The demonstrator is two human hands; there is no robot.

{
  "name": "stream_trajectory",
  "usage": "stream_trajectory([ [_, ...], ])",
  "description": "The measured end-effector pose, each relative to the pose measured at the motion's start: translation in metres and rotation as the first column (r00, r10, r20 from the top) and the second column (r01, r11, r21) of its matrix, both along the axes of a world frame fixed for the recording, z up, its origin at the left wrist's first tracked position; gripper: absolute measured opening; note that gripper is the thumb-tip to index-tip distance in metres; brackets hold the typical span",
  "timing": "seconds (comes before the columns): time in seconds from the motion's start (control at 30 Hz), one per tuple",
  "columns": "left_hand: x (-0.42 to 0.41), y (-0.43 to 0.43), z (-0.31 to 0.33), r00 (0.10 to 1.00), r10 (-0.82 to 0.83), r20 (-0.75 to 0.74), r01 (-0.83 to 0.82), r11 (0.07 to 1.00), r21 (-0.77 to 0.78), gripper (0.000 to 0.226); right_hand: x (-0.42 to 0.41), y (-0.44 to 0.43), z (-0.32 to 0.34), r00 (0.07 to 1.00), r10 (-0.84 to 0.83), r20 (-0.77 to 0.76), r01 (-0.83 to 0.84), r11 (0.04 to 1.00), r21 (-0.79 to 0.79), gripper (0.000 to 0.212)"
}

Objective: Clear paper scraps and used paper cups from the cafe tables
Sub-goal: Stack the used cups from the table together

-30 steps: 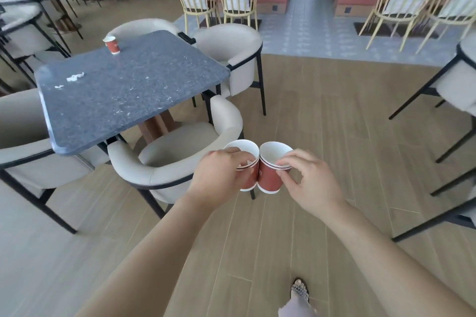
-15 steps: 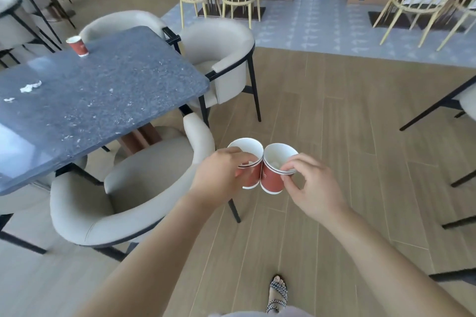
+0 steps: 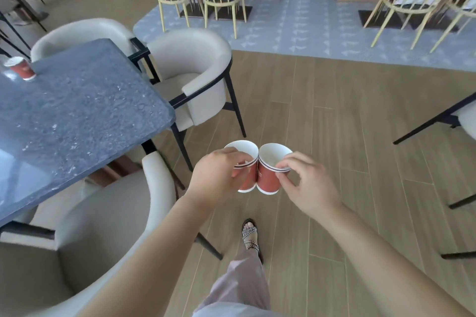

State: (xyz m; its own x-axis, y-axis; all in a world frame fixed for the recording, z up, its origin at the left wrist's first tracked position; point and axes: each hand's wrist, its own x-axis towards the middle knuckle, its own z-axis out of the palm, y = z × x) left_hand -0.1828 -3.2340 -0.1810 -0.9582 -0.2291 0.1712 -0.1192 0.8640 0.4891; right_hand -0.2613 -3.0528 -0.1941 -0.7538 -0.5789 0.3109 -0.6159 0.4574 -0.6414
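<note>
Head: hands grip touching cups over open floor beside table corner.

Walked fwd; table nearer, slid left; scraps gone from view (cup at frame edge).

3 red paper cups, 2 hands, 1 grey table, 3 cream armchairs around it

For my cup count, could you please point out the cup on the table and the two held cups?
Table cup point(image 3: 23, 71), head view, red side wall.
Left cup point(image 3: 249, 179), head view, red side wall.
Right cup point(image 3: 268, 179), head view, red side wall.
</note>
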Motion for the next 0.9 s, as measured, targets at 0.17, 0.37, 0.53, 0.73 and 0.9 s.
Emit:
stream_trajectory([
  [0.17, -0.096, -0.040, -0.011, 1.000, 0.002, -0.022, 0.000, 0.999, 0.049, 0.012, -0.097, -0.037, -0.007, 1.000, 0.004, -0.007, -0.004, 0.999, 0.037, 0.009],
  [0.37, -0.210, -0.100, -0.005, 0.999, 0.033, -0.023, -0.032, 0.997, 0.069, 0.011, -0.214, -0.096, 0.004, 1.000, 0.010, 0.016, -0.011, 0.999, 0.049, 0.008],
  [0.53, -0.289, -0.140, 0.004, 1.000, 0.003, -0.016, -0.002, 0.998, 0.061, 0.010, -0.291, -0.134, 0.007, 1.000, 0.006, 0.016, -0.007, 0.999, 0.036, 0.006],
  [0.73, -0.372, -0.179, 0.001, 0.999, 0.037, 0.006, -0.037, 0.996, 0.084, 0.010, -0.380, -0.178, 0.002, 0.998, 0.051, 0.022, -0.052, 0.998, 0.021, 0.006],
  [0.9, -0.463, -0.204, -0.006, 0.994, 0.108, 0.014, -0.109, 0.990, 0.092, 0.010, -0.480, -0.211, -0.007, 0.994, 0.104, 0.016, -0.104, 0.995, 0.004, 0.006],
])
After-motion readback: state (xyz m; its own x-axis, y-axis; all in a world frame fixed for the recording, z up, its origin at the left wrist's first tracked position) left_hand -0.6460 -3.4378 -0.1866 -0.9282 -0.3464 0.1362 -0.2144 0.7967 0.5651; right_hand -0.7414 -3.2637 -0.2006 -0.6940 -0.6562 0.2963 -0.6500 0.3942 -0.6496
